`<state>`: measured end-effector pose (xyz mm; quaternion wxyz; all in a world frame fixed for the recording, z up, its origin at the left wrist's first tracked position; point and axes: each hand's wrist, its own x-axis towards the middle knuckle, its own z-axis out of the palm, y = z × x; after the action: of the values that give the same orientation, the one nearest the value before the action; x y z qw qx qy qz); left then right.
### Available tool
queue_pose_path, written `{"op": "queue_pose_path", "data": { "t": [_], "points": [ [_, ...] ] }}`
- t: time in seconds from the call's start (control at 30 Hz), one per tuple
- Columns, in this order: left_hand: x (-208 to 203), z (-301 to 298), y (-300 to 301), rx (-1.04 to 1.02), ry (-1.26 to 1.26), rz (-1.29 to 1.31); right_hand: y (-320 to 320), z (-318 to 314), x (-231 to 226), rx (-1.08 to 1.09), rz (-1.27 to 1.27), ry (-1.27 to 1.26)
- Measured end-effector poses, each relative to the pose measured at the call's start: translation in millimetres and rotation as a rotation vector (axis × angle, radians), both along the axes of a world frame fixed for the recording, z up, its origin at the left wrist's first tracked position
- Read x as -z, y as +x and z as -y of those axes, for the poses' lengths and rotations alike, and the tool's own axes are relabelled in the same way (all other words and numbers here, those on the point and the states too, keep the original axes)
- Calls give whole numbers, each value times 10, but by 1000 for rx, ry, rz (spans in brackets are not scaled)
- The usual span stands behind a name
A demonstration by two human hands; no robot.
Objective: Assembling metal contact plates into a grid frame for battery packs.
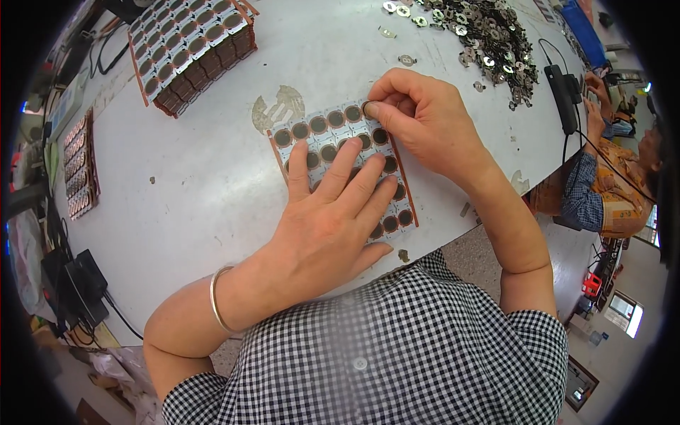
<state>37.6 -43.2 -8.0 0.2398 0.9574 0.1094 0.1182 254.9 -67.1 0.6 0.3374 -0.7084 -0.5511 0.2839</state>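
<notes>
A panel of small circuit boards (343, 132) lies flat on the table in front of me, with rows of dark round discs in copper-coloured rings and reddish-brown side strips. My left hand (326, 219) rests palm down on it, fingers spread, covering its middle and part of the lower left. At the panel's far right corner, my right hand (418, 117) pinches with thumb and index finger. A dark round edge shows at those fingertips, but what they hold is mostly hidden.
A tall stack of similar panels (191, 49) stands at the far left, and a smaller stack (80, 166) near the left edge. A heap of shiny metal clips (489, 42) spreads at the far right. Black adapters with cables (562, 99) lie beyond it, near another person (613, 184).
</notes>
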Motion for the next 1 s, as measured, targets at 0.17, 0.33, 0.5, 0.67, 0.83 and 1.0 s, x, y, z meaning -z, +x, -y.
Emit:
{"op": "queue_pose_path", "data": {
  "t": [0.17, 0.33, 0.5, 0.67, 0.83, 1.0],
  "points": [
    [-7, 2, -1, 2, 1, -13, -9, 40, 129, -55, 330, 331],
    [12, 5, -2, -4, -5, -4, -17, 71, 187, -136, 357, 440],
    [13, 8, 0, -4, -5, -9, -98, 119, 166, -118, 340, 428],
    [6, 13, 5, -5, -8, -17, -141, 132, 160, -102, 447, 412],
    [16, 22, 4, -1, -10, -20, -206, 158, 179, -59, 470, 367],
    [19, 15, 7, -3, -2, -11, -103, 163, 130, -84, 452, 394]
  ]
}}
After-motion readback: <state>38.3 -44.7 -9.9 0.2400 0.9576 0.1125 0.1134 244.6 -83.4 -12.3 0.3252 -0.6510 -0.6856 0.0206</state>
